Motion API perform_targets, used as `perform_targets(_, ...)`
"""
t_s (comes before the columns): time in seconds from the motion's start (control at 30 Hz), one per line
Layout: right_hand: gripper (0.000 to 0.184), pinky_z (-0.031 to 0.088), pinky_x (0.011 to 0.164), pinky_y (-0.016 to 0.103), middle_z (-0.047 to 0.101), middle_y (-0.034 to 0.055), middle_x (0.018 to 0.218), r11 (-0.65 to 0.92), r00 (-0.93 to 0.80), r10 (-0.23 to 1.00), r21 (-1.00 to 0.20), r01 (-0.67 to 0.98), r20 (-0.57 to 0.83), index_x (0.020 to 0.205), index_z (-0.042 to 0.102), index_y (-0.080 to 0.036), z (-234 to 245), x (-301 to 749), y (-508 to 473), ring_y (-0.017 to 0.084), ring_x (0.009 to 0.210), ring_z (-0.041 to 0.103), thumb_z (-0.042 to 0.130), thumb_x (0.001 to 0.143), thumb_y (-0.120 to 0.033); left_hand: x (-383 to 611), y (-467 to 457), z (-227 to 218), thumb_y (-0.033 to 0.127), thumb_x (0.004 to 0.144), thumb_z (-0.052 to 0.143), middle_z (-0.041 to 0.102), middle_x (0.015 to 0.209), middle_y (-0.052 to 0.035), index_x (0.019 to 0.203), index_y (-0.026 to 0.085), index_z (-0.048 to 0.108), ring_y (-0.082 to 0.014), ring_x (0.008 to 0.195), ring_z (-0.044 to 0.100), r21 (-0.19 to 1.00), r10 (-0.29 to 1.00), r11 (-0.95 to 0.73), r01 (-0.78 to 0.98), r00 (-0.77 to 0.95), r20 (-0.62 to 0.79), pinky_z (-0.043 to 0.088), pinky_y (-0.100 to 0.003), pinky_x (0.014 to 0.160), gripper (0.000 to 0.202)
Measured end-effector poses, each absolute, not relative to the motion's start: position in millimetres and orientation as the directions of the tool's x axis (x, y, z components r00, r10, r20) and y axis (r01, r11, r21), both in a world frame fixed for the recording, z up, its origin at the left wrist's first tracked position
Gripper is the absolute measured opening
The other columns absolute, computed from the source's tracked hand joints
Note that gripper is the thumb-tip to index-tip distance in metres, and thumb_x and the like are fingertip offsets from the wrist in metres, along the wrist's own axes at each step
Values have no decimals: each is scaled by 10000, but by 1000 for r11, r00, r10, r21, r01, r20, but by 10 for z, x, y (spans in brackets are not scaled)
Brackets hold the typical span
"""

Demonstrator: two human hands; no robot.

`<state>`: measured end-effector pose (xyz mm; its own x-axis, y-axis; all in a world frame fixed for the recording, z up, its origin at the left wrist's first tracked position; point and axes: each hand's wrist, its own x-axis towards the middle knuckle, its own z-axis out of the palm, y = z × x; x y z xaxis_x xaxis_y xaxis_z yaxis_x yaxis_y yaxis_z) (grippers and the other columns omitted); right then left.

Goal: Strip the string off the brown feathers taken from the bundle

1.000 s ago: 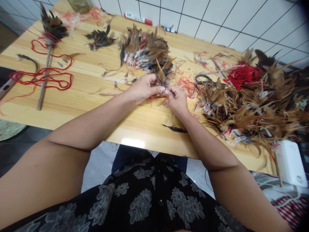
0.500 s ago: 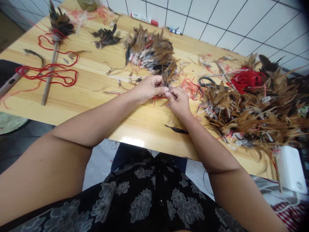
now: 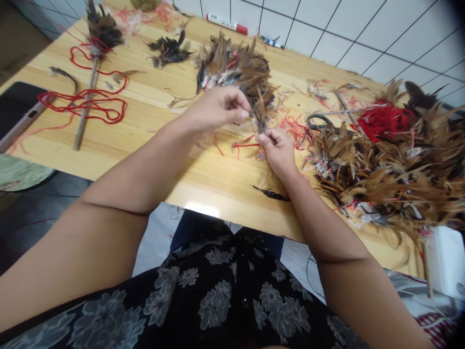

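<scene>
My right hand (image 3: 279,148) pinches a small feather bundle (image 3: 260,118) by its base between thumb and fingers. The brown tips of the bundle point up and away from me. Just left of it hovers my left hand (image 3: 225,107), its fingers curved and a narrow gap showing between thumb and index finger. I see nothing held in it. Behind the left hand lies a pile of brown feather bundles (image 3: 236,68), its near edge partly covered by that hand. Red thread scraps (image 3: 247,145) lie on the table below the bundle.
A large brown feather heap (image 3: 385,174) covers the right side, with red string (image 3: 387,121) and dark-handled scissors (image 3: 321,121) behind it. On the left are a stick with feathers (image 3: 85,111), a looped red cord (image 3: 105,103) and a phone (image 3: 22,109). Markers (image 3: 227,23) lie by the wall.
My left hand has come away from the feather bundle, moving up and left. The right hand keeps its pinch on the base. The whole view has shifted slightly.
</scene>
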<state>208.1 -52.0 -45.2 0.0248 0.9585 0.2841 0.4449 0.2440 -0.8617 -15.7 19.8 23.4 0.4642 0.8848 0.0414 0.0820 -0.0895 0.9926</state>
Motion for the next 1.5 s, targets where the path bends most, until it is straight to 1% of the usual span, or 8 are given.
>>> perform_targets(0.1,543,486,821,341,524,-13,797,206,90,959,-880,428,268,768,572,-250,-483,2080,-516,171,808,501,796,1020,-676,-464,356,388,-163,990,798,650,707,32,795,172,756,-137,722,474,918,960,-200,343,254,114,398,-331,808,391)
perform_targets(0.3,534,429,718,312,515,-26,786,168,141,961,-908,383,237,775,576,-244,-486,2036,-527,143,743,456,819,1025,-648,-892,689,210,-130,830,889,651,634,60,757,185,782,-164,750,548,615,934,-274,739,356,-11,355,-287,757,341)
perform_targets(0.53,524,452,761,325,525,-23,770,177,126,961,-896,407,247,772,565,-251,-483,2053,-527,160,776,498,821,1012,-640,-845,959,-252,128,793,1034,585,621,33,678,283,705,-226,770,421,644,885,-399,653,459,82,458,-275,833,381)
perform_targets(0.67,473,466,808,341,532,-15,784,204,105,956,-881,427,272,775,543,-257,-508,2056,-528,174,811,538,787,1023,-578,-768,800,-109,19,856,968,469,605,13,674,251,649,-215,837,451,779,923,-305,548,373,99,441,-249,924,434)
perform_targets(0.9,419,483,842,343,543,-16,793,198,118,955,-880,431,272,791,564,-258,-527,2047,-527,179,823,542,783,1015,-536,-553,419,254,2,1031,829,644,669,38,897,210,677,-145,686,498,976,926,-128,174,374,55,412,-305,727,291)
perform_targets(1.03,416,485,856,342,552,-16,793,188,114,959,-882,432,260,778,581,-253,-528,2052,-522,180,831,547,803,1013,-515,-239,236,217,-65,1046,733,675,666,10,793,194,643,-126,628,579,998,907,-1,68,420,-28,464,-304,699,373)
perform_targets(1.2,371,477,854,342,593,-12,818,171,115,965,-898,406,236,794,642,-231,-519,2030,-520,168,818,547,812,1031,-460,-29,128,22,12,912,980,679,685,14,812,191,663,-170,654,702,996,883,74,-58,468,-38,547,-307,708,377)
perform_targets(1.5,576,508,931,364,574,-2,821,156,110,972,-923,353,207,755,647,-222,-514,2015,-507,182,900,581,833,984,-716,130,56,-144,-91,985,771,697,710,41,874,197,602,-129,640,684,998,898,-61,12,437,50,521,-257,684,352)
